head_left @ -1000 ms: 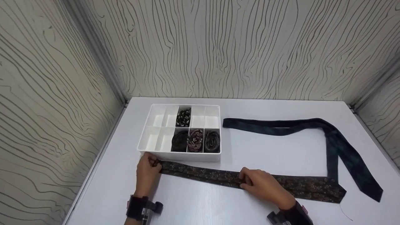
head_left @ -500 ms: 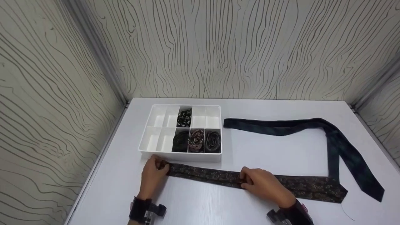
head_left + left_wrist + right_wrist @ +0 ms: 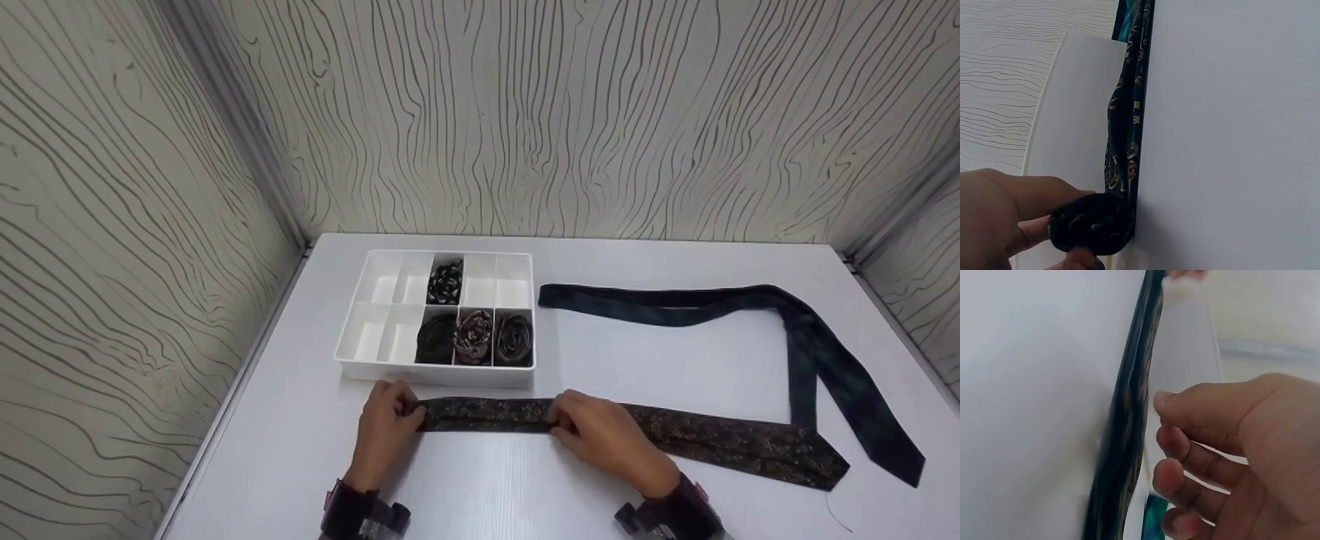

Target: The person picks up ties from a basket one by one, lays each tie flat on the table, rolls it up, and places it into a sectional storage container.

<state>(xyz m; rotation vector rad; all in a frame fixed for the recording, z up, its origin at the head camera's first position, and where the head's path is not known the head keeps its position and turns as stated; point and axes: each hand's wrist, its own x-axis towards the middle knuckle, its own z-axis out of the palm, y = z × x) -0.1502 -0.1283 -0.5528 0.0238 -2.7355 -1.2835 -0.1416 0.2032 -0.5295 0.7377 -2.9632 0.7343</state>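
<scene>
A dark patterned necktie [image 3: 487, 415] lies across the table below the white box, its wide pointed end to the right. My left hand [image 3: 386, 427] pinches its left end between thumb and fingers. In the left wrist view this end is a small coil, the rolled end [image 3: 1092, 224], with the rest running off straight. Over the middle of the tie is my right hand [image 3: 611, 442]. Seen from the right wrist, its loosely bent fingertips [image 3: 1169, 475] are right beside the tie's edge and grip nothing.
A white divided box [image 3: 435, 375] holds several rolled ties, including a brownish-red roll [image 3: 473, 336]; other compartments are bare. To its right lies an unrolled dark green tie [image 3: 832, 360], partly under the patterned one. Wood-grain panels [image 3: 525, 120] enclose the table.
My left hand has moved right with the coiled end. The right hand has shifted left along the tie, and the stretch between the hands has become shorter and more level.
</scene>
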